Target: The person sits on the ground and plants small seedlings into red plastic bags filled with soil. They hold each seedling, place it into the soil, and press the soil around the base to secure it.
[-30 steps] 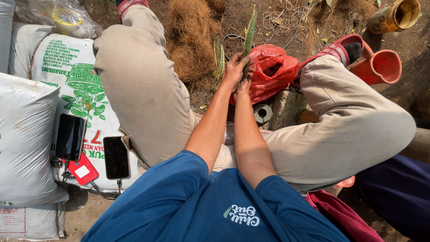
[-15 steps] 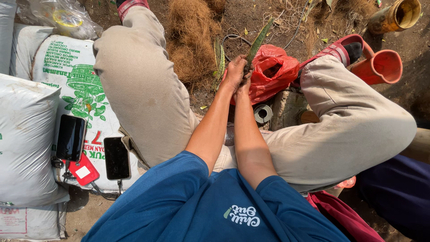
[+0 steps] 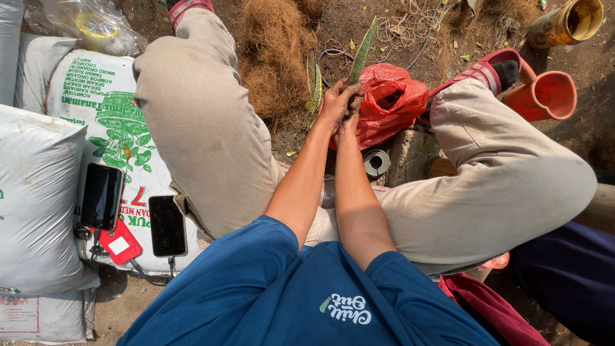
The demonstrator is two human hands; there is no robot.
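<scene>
Together, both hands (image 3: 341,106) grip long green leaf (image 3: 362,52), red bag (image 3: 391,102) beside, white green-printed sack (image 3: 96,109) left.

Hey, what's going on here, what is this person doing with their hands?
A person sits on the ground with knees spread, both hands together out in front. The left hand and right hand grip the base of a long green leaf that points up and away. Just beyond lies a red plastic bag, with a mound of brown coconut fibre to its left. Two phones rest on a white sack.

Glossy crinkled red plastic bag (image 3: 391,102)
</scene>
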